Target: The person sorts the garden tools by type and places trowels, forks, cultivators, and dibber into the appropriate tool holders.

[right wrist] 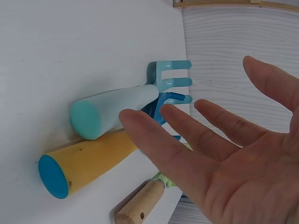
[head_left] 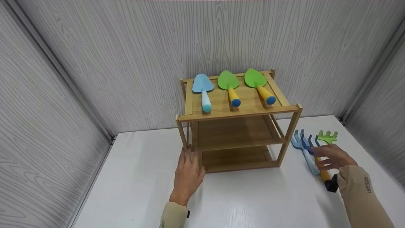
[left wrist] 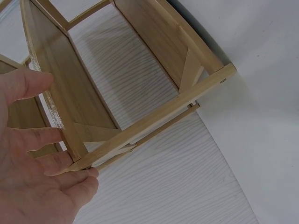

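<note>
My left hand (head_left: 188,175) touches the front left corner of a three-level wooden shelf rack (head_left: 240,115). In the left wrist view its fingers (left wrist: 56,161) lie against the post and board edge, with the thumb apart. My right hand (head_left: 333,156) hovers with spread fingers over hand forks lying on the right of the table, holding nothing. Those are a light blue fork (right wrist: 112,109), a dark blue fork with a yellow handle (right wrist: 88,161), and a green rake (head_left: 327,136) whose wooden handle (right wrist: 142,203) shows in the right wrist view.
On the top board lie a blue trowel (head_left: 202,84) and two green trowels, one in the middle (head_left: 228,80) and one at right (head_left: 255,78), their handles toward me. The white table (head_left: 240,199) is enclosed by grey wood-patterned panels (head_left: 152,63) behind and at both sides.
</note>
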Available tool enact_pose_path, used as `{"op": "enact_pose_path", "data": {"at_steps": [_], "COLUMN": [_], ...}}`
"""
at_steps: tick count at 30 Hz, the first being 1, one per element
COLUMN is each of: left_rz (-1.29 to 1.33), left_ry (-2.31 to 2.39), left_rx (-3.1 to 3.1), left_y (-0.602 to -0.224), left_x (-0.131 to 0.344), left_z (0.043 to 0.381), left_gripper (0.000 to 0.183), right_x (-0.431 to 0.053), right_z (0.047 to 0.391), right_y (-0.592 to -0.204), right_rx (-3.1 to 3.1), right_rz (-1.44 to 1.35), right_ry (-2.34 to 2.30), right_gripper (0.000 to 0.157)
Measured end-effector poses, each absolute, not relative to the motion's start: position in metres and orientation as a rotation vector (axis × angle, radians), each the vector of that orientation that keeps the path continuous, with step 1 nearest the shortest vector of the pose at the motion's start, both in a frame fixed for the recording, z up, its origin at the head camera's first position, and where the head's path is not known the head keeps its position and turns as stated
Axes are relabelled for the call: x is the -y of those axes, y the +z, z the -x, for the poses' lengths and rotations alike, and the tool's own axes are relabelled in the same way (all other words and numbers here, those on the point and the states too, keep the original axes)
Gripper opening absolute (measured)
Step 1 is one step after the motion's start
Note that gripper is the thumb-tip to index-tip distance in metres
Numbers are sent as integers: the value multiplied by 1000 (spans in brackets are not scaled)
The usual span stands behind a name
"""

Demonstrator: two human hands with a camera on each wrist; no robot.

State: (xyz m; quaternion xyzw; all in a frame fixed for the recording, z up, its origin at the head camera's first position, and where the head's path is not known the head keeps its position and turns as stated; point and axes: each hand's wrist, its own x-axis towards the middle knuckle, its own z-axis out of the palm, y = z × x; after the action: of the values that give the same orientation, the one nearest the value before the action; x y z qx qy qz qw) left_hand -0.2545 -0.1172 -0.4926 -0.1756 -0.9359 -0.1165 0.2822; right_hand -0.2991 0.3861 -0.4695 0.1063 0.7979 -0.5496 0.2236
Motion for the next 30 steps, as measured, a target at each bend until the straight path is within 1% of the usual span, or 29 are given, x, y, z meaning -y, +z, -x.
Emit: {"op": "enact_pose_path", "data": {"at_steps": [5,13,18,23,27,30], "left_rz": [461,464,471,476,484,494], "left_ry": [-316,-319,-334,-329,-324,-329], "left_rx": [2519,2514,2518,2503,2487,2472], "left_y": [-493,-491,-492,-492,-493,-493], "left_x": [116,114,115,116,117,118], "left_z": [254,255,255,255,256,256], "left_gripper": [66,65,64,64,64,64], "right_x": [-386,-390,-391,-388,-384,-381], "right_z": [301,302,302,302,305,309], "right_y": [-470,-473,-477,-478,-482,-488], "right_rx": [-2179,-2188,-2199,-2198,-2226,-2286], "right_rz": [-345,-336,-307,-319,-366,-435], "right_ry": [-1513,-1468,-1433,-1444,-1411,-1345], "right_gripper": [76,83,81,82,86,85]}}
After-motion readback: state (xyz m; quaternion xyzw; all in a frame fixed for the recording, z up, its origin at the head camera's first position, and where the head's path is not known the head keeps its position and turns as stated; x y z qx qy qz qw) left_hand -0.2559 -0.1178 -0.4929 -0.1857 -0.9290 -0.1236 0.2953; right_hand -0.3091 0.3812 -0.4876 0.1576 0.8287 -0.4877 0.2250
